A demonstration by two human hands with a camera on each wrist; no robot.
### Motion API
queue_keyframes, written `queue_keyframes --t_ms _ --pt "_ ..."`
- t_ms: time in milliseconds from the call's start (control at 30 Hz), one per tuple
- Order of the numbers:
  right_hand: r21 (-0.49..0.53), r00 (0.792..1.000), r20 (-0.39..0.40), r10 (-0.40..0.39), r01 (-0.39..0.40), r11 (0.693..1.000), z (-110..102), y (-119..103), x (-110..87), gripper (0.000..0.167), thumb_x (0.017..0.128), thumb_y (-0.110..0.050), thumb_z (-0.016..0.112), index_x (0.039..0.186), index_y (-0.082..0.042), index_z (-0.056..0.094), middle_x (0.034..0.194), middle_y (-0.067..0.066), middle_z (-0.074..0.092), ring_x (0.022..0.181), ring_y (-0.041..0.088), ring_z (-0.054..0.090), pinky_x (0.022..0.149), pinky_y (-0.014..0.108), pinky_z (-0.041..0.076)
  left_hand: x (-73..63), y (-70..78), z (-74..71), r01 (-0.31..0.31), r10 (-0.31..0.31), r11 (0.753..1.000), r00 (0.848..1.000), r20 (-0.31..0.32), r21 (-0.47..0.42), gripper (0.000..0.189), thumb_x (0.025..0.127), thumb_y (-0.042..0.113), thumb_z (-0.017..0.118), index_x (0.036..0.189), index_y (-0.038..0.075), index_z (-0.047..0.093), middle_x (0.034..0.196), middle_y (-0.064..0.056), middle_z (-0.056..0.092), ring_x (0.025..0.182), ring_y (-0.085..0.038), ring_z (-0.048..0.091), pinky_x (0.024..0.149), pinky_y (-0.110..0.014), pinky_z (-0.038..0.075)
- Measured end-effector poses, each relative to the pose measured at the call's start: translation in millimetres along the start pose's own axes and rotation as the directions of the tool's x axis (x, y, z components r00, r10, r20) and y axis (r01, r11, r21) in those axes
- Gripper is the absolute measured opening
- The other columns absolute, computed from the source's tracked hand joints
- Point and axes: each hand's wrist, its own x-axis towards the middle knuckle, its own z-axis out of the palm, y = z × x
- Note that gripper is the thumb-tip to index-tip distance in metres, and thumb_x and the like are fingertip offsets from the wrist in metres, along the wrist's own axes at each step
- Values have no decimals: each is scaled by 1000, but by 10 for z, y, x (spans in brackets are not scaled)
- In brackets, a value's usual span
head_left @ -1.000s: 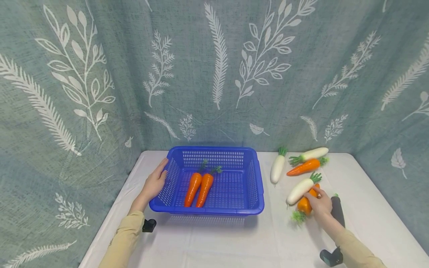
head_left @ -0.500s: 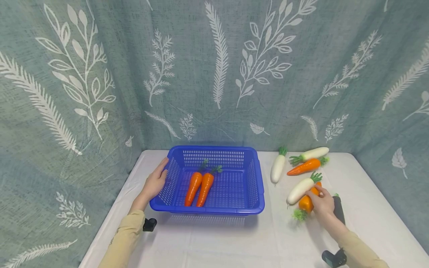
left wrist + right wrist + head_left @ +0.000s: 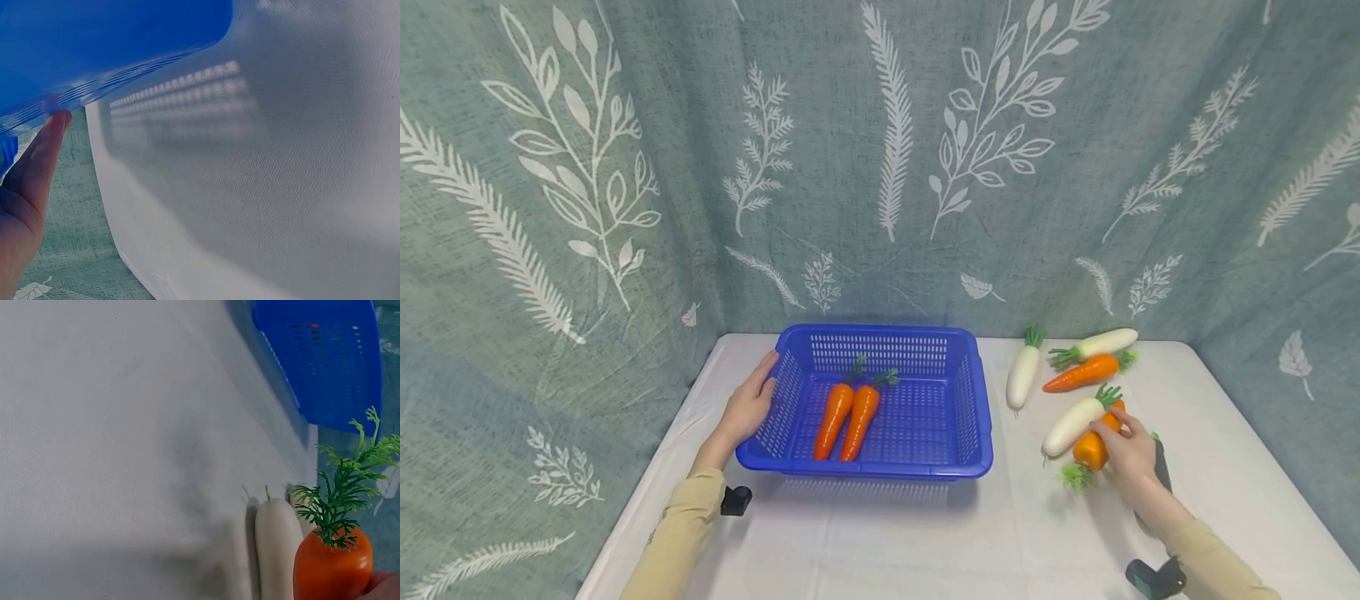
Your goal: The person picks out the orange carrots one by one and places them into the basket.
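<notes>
My right hand pinches an orange carrot between thumb and fingers, its leafy green top pointing toward me. In the right wrist view that carrot shows large at the lower right, beside a white radish. Just left of the held carrot lies a white radish with a green top. My left hand rests with straight fingers against the left side of a blue plastic basket. In the left wrist view a straight digit touches the basket's rim. Two carrots lie side by side in the basket.
Behind the right hand, another carrot and a white radish lie close together. One more white radish lies right of the basket. A white cloth covers the table; a green patterned curtain hangs behind.
My right hand has shifted slightly to the right, and the pinched carrot has moved right and a little up with it. The left hand and basket stay in place.
</notes>
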Motion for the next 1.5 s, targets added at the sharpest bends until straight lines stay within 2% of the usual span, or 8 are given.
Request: queue_keyframes --t_ms 267,600,1133,1500 --pt "0 1000 4 6 -6 1000 5 -38 -21 68 98 -23 51 154 -2 19 150 37 20 134 48 32 112 52 33 -2 19 -6 -1 1 1000 1000 -2 -1 48 104 4 33 150 -6 26 157 -24 22 143 -43 21 118 -53 18" --pt "109 999 33 -5 2 994 -10 -131 -61 69 99 -20 51 156 -5 16 154 34 12 139 45 27 115 49 29 -1 18 -18 2 -2 1000 1000 3 -3 48 105 4 32 151 -5 25 157 -23 21 143 -41 20 118 -52 17" --pt "157 999 32 5 -10 988 -1 -241 -91 68 99 -21 52 156 -9 18 155 32 16 137 41 30 115 48 30 -5 31 -19 -1 1 1000 1000 -1 3 47 105 4 32 150 -7 26 157 -23 21 143 -42 20 118 -52 17" --pt "211 997 76 -4 -13 977 63 -309 -126 69 99 -20 52 157 -10 18 157 29 15 138 38 30 116 45 29 -16 21 -8 -8 8 1000 1000 -4 -2 47 105 4 32 150 -7 26 157 -24 21 143 -42 20 118 -52 17"
